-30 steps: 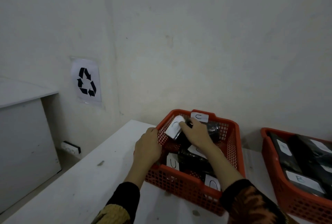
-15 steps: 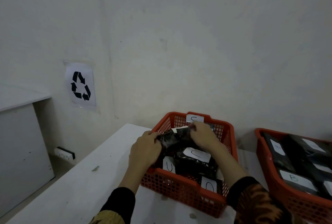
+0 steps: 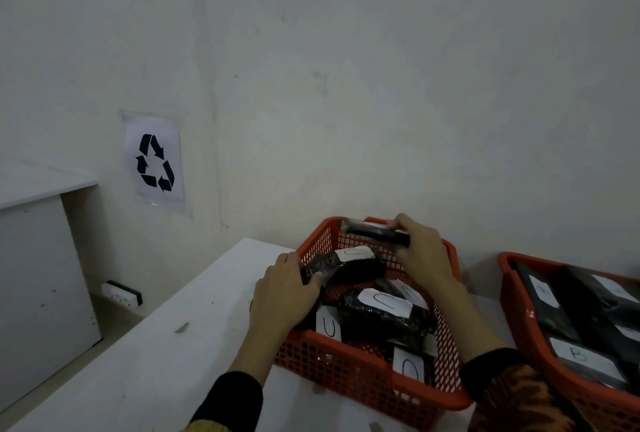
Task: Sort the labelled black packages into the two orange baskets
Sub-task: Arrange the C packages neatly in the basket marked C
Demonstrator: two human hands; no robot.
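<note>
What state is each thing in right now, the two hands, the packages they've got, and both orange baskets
left hand: grips a black package at the left basket's near-left rim
right hand: holds a black package raised over the basket's far rim
left-hand package: tilted, U label up
right-hand package: lifted, label not visible
left basket: holds several U-labelled packages
right basket: filled with packages, one labelled B

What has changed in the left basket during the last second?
The right hand has lifted one black package to the far rim of the left basket. The left hand, earlier on the rim, now grips another package. The right basket and its packages stayed as they were.
</note>
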